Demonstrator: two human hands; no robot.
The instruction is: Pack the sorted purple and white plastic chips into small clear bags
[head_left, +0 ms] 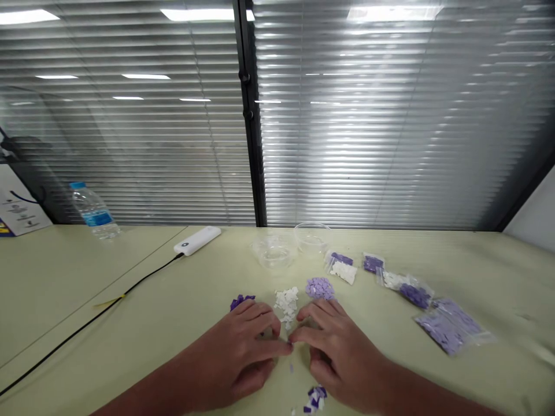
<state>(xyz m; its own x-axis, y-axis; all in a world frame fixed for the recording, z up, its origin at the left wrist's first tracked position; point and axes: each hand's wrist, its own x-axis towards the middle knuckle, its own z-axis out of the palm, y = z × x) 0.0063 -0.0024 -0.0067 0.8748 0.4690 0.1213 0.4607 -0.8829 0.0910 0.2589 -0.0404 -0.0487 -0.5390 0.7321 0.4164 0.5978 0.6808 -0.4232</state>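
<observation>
My left hand (245,349) and my right hand (336,349) rest on the pale green table (130,323), fingertips meeting in a pinch near the middle. What they pinch is too small to name. Just beyond the fingers lie three small heaps of tiny pieces: dark purple (241,301) behind the left hand, white (287,301) in the centre, light purple (319,288) behind the right hand. A mixed purple and white cluster (315,398) lies near my wrists.
Two clear plastic bowls (274,252) (311,237) stand behind the heaps. Several small bags of purple and white pieces (451,326) lie to the right. A white power bank (197,240) with a black cable and a water bottle (94,211) sit at the left, before window blinds.
</observation>
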